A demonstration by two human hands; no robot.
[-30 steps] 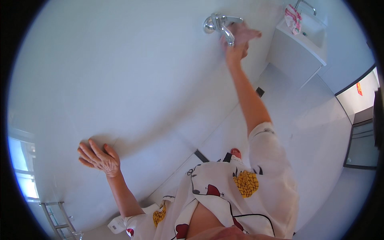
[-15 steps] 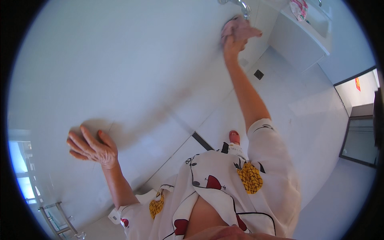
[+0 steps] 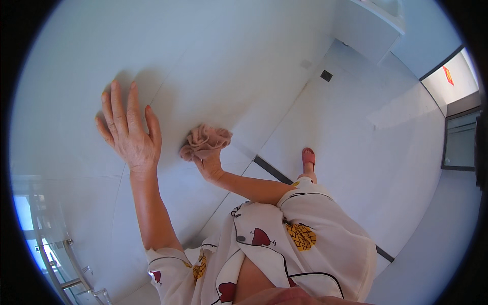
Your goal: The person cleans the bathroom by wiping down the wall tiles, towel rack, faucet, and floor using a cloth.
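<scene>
A bunched pinkish-brown cloth (image 3: 204,140) is pressed against the pale tiled wall (image 3: 218,61). My right hand (image 3: 209,165) grips it from below, its fingers partly hidden under the folds. To the left of the cloth, my left hand (image 3: 127,127) lies against the same wall with its fingers spread and nothing in it. Both arms reach forward from short white printed sleeves.
A white basin cabinet (image 3: 371,28) stands at the upper right. The floor has a square dark drain (image 3: 326,75) and a dark strip (image 3: 273,170). My foot wears a red slipper (image 3: 308,156). A metal rack (image 3: 71,264) is at the lower left, a doorway (image 3: 452,76) at the right.
My right hand has brought the cloth down and left, from beside the metal tap to near my left hand. My left hand sits higher on the wall. The tap has left the view.
</scene>
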